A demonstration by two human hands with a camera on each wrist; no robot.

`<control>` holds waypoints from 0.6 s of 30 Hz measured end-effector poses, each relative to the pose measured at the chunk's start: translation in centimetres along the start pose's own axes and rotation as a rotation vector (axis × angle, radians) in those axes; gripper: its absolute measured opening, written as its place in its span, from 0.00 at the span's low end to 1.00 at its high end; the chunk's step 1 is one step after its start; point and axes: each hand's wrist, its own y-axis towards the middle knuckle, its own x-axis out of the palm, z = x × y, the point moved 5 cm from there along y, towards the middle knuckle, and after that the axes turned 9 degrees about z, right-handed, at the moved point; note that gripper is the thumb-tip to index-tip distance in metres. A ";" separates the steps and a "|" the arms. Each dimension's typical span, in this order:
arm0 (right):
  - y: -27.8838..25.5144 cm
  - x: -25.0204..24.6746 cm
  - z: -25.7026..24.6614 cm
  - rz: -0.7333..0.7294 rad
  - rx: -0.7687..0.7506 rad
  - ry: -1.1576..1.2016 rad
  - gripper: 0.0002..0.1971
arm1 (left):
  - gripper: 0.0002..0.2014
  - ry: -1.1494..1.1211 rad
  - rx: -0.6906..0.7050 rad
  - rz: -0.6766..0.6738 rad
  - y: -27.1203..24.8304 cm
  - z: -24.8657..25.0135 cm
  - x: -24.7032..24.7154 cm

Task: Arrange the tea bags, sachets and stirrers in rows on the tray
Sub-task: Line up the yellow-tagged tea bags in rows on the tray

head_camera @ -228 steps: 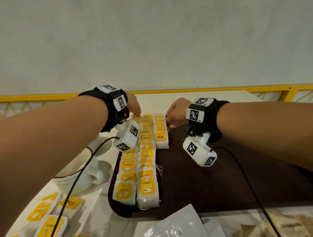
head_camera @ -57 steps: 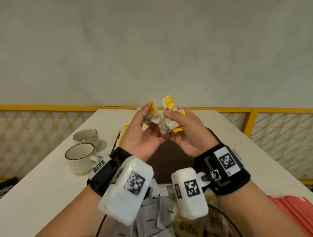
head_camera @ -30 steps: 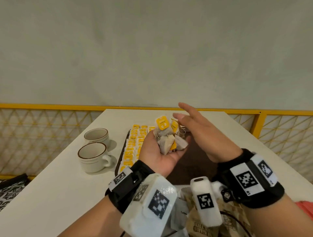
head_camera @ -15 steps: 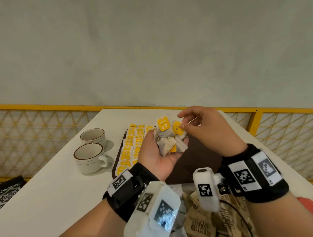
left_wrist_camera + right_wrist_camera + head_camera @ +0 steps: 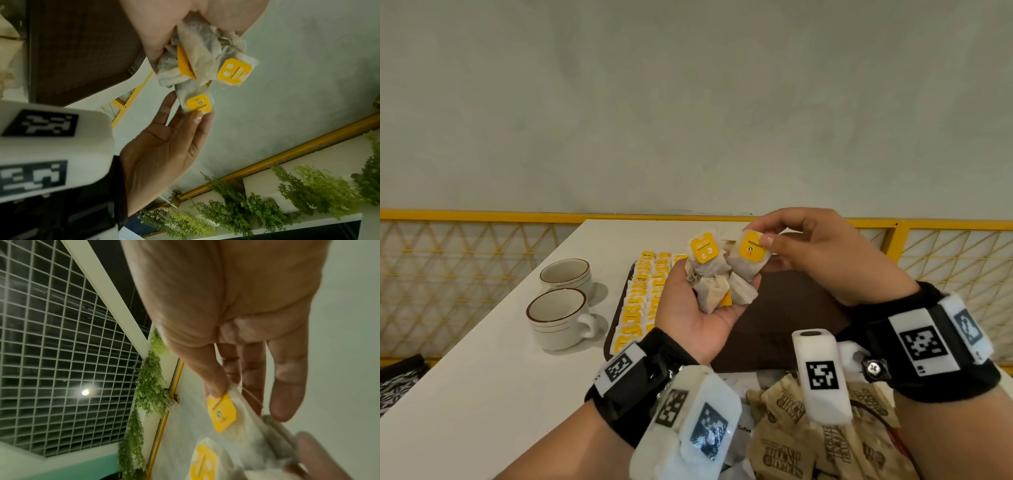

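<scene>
White table by a yellow lattice railing — two cups beside the dark brown tray; left hand cups a clump of yellow-tagged tea bags, right hand pinches one yellow-tagged tea bag.

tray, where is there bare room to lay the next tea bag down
The brown tray is bare to the right of the tea bag rows, across its middle and right side. Its left edge is packed with those rows. The near end is crowded by brown sachets. The left hand holds a bunch of tea bags; the right hand pinches one.
</scene>
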 end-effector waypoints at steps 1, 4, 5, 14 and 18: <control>0.0 -0.1 -0.1 -0.004 0.005 0.021 0.10 | 0.21 -0.007 -0.009 -0.017 -0.2 0.0 0.2; -0.1 -0.3 -0.3 0.008 0.022 0.072 0.11 | 0.19 -0.021 -0.032 -0.066 -0.5 -0.1 0.7; 0.0 -0.5 -0.4 0.031 0.023 0.091 0.11 | 0.18 -0.031 -0.024 -0.062 -0.5 0.0 0.6; 0.4 -1.8 -0.6 0.125 0.062 0.379 0.17 | 0.14 -0.029 0.078 -0.001 -0.1 0.7 0.1; 0.7 1.1 1.0 0.055 0.232 0.668 0.16 | 0.21 0.030 0.077 -0.041 0.3 0.6 -0.3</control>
